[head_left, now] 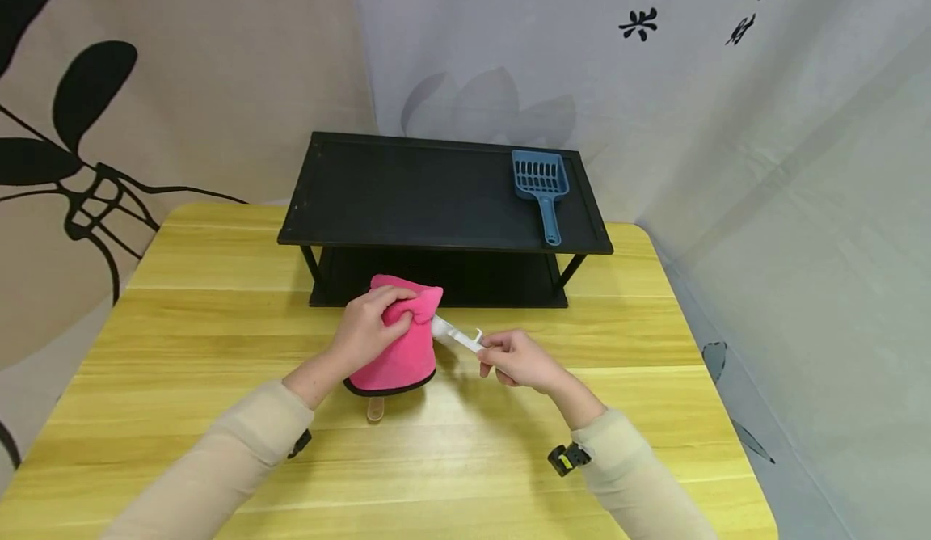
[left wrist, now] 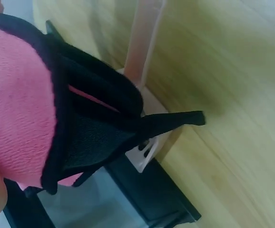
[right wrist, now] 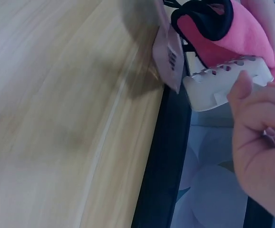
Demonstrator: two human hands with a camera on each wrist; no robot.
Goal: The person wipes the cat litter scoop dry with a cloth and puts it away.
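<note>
In the head view, we see a black rack (head_left: 436,192) with two shelves across the upper middle; it stands on the bench (head_left: 494,483) directly behind the hands. A blue scoop (head_left: 539,178) with slots lies at the right end of its top. The pale wall cloth (head_left: 785,176) carries black leaves at upper left and black characters at upper right.

In the centre of the frame is a pink pouch (head_left: 396,362), soft and fuzzy, with black edging; the left wrist view shows us its dark inside. The fingers of the left hand (head_left: 374,322) pinch its upper part. The fingers of the right hand (head_left: 524,362) pinch the handle of a white scoop (head_left: 461,336), which has a row of holes and meets the pouch at its right side.

Below the pouch comes out the end of a pale, half-clear scoop (head_left: 375,409); the pouch hides the rest. The pouch also covers part of the lower shelf. Both sleeves (head_left: 218,459) are cut by the bottom edge, and the left wrist view is blurred.
</note>
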